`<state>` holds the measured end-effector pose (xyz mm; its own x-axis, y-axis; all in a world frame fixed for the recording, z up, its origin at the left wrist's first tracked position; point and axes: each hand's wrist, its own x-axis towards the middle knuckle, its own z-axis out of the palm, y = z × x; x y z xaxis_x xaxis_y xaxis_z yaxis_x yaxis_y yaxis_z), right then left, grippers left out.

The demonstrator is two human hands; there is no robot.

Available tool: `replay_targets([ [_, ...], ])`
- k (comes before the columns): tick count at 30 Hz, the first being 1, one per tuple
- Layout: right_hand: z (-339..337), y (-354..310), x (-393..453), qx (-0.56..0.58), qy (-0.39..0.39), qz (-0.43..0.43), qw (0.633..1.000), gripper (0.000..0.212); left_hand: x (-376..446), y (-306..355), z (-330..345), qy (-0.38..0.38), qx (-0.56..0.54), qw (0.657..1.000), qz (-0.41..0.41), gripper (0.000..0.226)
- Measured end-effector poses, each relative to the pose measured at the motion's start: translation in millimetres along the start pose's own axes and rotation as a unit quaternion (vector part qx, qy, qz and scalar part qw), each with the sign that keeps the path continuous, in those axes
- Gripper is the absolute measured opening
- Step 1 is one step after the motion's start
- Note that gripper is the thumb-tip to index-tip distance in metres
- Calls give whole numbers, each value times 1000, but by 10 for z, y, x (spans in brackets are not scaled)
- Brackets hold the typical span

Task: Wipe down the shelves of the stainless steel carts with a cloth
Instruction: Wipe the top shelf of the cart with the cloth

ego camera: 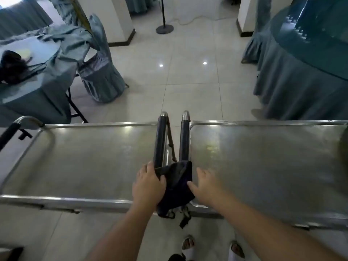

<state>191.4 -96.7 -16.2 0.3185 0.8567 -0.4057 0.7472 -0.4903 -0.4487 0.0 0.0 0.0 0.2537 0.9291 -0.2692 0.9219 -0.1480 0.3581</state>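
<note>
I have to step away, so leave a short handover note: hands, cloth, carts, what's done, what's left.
Left hand grips the dark cloth, which is draped at the gap between the two carts' handles.
Right hand is open, fingers touching the cloth's edge.
Left cart top shelf and right cart top shelf stand side by side.
Done: cannot tell which shelves are wiped.
Left: wipe both tops, then lower shelves, which are hidden.

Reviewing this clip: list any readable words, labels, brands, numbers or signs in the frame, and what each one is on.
None can be read.
Left cart and right cart: bare steel shelves, no label or plate visible.
Dark cloth, held between the left hand and right hand: no print or tag visible.
Black bag on the table at left: too blurred to show any marking.
</note>
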Motion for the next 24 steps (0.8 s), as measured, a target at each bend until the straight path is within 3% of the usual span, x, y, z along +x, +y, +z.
replay_targets([
  [3,100,-169,-13,45,-5,12,999,56,-11,-223,57,-20,-72,994,-74,63],
  [6,141,-336,8,171,-21,90,981,60,-30,-377,118,-79,-95,986,-112,43],
  [11,154,-454,213,258,-5,185,948,76,-25,-480,131,-74,-114,985,-109,25],
  [16,243,-462,338,201,-30,198,959,46,-37,-491,87,-62,-147,981,-107,12],
  [18,292,-405,326,238,-22,180,954,28,-60,-477,68,-52,-178,977,-108,8],
  [21,305,-250,189,398,12,155,904,9,-83,-425,-7,-28,-231,969,-88,6],
  [24,195,-77,9,558,15,160,814,23,-57,-300,-76,-45,-286,956,-45,6],
])
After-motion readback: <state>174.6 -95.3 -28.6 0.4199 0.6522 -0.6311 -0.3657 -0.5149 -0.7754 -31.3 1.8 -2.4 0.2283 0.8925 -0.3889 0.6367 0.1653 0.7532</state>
